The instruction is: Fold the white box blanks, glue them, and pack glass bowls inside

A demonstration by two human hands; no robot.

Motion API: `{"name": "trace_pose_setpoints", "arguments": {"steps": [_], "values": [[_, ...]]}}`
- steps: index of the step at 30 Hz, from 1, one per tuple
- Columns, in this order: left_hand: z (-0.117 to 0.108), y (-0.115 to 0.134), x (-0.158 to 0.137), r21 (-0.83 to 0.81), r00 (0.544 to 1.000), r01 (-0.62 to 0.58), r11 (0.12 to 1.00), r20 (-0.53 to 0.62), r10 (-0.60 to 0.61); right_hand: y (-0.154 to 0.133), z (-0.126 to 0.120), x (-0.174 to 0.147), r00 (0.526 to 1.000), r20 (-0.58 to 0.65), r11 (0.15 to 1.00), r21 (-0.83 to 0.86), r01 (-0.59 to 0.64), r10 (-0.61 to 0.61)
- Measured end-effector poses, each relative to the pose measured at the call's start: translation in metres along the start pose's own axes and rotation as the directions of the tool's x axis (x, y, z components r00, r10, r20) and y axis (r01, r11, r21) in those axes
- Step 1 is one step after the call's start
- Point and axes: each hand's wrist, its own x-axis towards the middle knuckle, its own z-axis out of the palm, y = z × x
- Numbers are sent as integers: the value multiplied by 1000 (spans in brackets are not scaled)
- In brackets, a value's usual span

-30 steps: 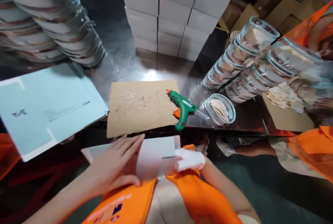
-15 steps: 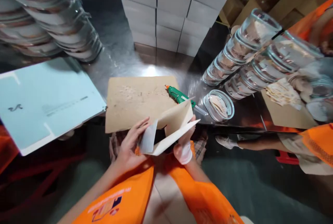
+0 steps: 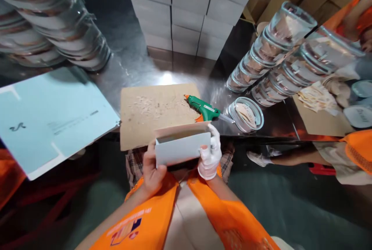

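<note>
The bare left hand [image 3: 151, 168] and white-gloved right hand [image 3: 209, 156] are each gripping 1 end of a half-folded pale grey cardboard box [image 3: 182, 148], just below the brown cardboard sheet [image 3: 154, 110] lying on the steel surface [image 3: 130, 68].

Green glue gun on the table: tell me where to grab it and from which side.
Probably by the handle of the glue gun, coming from the near table edge: it points toward the person, though the folded box hides its end, and the orange nozzle faces away left.
</note>
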Motion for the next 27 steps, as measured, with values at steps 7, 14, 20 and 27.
{"name": "trace_pose_setpoints", "arguments": {"steps": [7,14,20,27], "values": [[-41,10,22,276,916,-382,882,239,322,-4,-22,23,990,32,983,-128,-132,137],[-63,-24,7,308,992,-101,946,-41,119,-15,-22,106,833,-5,301,-931,-206,554],[-49,-39,7,303,972,-74,950,-193,137,1,-18,108,816,-47,592,-665,-456,577],[-36,-23,29,299,973,-69,952,-191,131,0,-16,70,934,-147,881,-313,-355,324]]}}
